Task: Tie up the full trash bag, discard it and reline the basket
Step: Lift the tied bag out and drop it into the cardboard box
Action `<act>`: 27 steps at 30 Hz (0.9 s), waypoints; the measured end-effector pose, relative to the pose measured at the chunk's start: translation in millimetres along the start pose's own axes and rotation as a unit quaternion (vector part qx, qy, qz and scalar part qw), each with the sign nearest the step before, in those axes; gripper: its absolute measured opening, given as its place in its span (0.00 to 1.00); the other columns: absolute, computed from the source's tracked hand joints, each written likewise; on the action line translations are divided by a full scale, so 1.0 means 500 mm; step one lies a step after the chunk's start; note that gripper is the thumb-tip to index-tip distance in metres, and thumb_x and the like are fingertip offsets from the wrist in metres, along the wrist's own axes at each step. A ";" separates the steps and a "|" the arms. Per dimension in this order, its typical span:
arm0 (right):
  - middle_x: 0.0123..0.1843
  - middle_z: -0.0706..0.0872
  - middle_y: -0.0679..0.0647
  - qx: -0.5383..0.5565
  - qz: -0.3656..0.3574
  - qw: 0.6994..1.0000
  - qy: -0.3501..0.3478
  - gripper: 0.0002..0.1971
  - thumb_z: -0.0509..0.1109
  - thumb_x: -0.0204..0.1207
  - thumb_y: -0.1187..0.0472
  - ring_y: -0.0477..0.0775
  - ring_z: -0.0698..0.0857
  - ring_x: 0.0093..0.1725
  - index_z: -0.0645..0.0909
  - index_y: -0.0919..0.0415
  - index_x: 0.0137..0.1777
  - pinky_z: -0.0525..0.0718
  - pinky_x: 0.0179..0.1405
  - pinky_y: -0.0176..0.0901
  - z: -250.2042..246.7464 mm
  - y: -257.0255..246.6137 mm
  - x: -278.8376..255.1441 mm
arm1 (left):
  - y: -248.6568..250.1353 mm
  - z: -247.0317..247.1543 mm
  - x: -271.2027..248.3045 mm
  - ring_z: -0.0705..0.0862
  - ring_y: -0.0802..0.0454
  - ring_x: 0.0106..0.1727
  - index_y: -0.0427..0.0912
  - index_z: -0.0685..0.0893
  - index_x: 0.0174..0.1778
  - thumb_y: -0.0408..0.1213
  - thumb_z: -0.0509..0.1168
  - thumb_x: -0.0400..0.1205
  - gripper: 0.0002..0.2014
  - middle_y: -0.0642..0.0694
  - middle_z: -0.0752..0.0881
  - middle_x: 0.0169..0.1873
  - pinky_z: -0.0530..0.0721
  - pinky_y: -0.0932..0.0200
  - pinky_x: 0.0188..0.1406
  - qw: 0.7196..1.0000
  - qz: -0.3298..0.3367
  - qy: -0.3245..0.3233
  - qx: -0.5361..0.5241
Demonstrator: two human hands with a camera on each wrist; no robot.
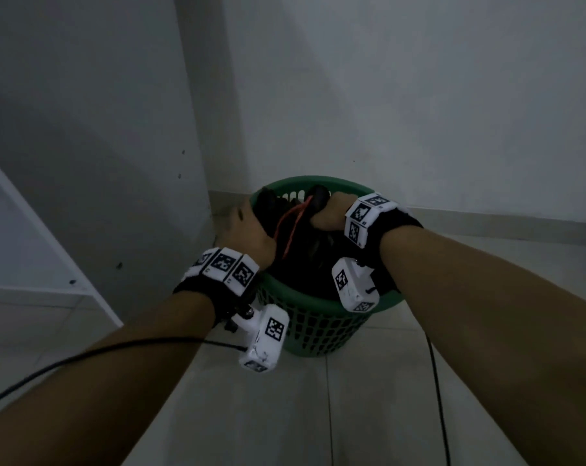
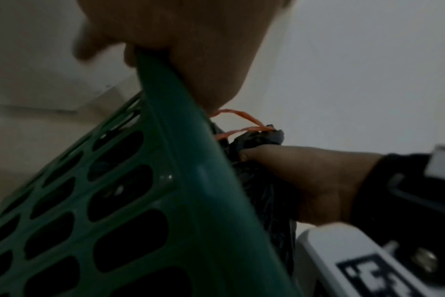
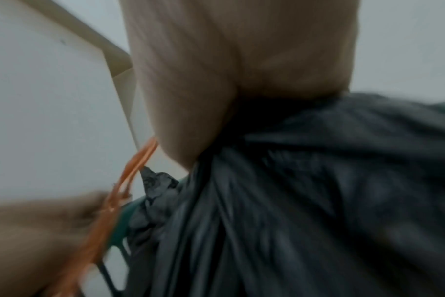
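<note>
A green perforated basket (image 1: 313, 331) stands on the floor in a wall corner, with a full black trash bag (image 1: 301, 267) inside. My right hand (image 1: 332, 210) grips the gathered neck of the bag (image 2: 257, 138) above the basket's far side. An orange drawstring (image 1: 293, 223) hangs in a loop from that neck toward my left hand. My left hand (image 1: 247, 230) curls over the basket's left rim (image 2: 186, 160). The right wrist view shows my right hand (image 3: 216, 70) on the bunched bag (image 3: 318, 180), with the drawstring (image 3: 130, 176) beside it.
White walls close the corner behind the basket. A white shelf frame (image 1: 49, 247) stands at the left. Pale floor tiles (image 1: 251, 415) stretch toward me in front of the basket. Black cables (image 1: 436, 381) trail from both wrists.
</note>
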State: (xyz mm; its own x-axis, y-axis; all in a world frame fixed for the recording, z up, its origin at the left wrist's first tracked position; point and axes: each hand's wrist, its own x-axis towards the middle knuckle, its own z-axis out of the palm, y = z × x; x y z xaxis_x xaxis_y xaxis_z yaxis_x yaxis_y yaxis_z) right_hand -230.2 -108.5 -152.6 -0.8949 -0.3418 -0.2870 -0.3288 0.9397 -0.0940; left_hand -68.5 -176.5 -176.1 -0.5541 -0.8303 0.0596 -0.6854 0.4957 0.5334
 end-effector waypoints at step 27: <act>0.46 0.85 0.65 0.406 -0.056 0.908 0.092 0.14 0.65 0.78 0.51 0.67 0.82 0.44 0.77 0.60 0.36 0.77 0.45 0.47 -0.485 0.049 -0.244 | 0.122 -0.220 -0.033 0.72 0.36 0.76 0.38 0.62 0.83 0.40 0.64 0.84 0.31 0.37 0.70 0.79 0.71 0.50 0.72 0.965 -0.145 -0.167 -0.144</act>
State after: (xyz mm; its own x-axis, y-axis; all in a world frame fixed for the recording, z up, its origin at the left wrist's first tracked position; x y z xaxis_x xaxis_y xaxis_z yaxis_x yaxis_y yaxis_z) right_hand -202.1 -46.4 111.3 -0.9293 -0.3616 -0.0756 -0.1569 0.5716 -0.8054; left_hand -49.0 -160.7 -51.7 -0.5120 -0.7718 -0.3770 -0.7019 0.1229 0.7016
